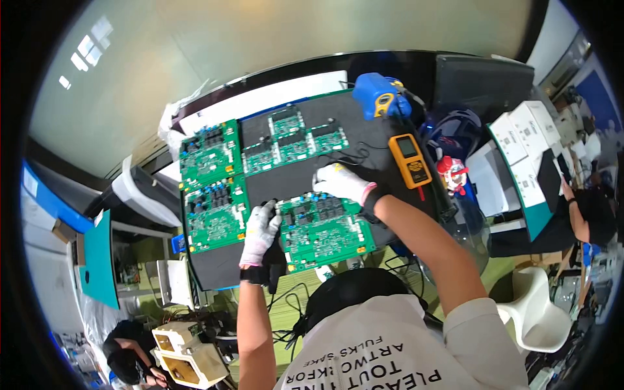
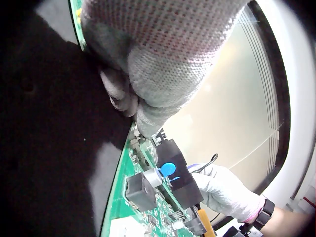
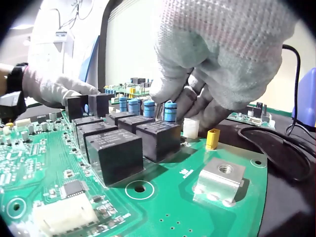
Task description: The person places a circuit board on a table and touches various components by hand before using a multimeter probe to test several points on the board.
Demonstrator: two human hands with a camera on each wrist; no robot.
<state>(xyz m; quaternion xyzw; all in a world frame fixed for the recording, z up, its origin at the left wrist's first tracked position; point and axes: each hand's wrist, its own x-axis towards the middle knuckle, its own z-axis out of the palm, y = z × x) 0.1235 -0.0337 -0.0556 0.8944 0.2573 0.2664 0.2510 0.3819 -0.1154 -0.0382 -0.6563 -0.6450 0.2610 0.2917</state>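
A green circuit board point(image 1: 325, 237) lies on the dark mat in front of the person, its black block-shaped parts point(image 3: 116, 155) and blue banded cylinders point(image 3: 170, 111) along the far side. Both hands wear white knit gloves. At the far left corner, the left hand point(image 1: 261, 227) pinches the board's edge; its thumb and fingers point(image 2: 148, 118) meet there in the left wrist view. The right hand point(image 1: 341, 182) grips the far edge, fingers point(image 3: 210, 116) curled down behind the blue cylinders. The cylinders partly hide its fingertips.
Two similar boards point(image 1: 211, 156) lie along the mat's left side, with several smaller boards point(image 1: 292, 140) at the back. An orange meter point(image 1: 409, 159), a black cable point(image 1: 357, 155) and a blue-and-yellow device point(image 1: 376, 94) are on the right. Another person point(image 1: 588, 208) is at the far right.
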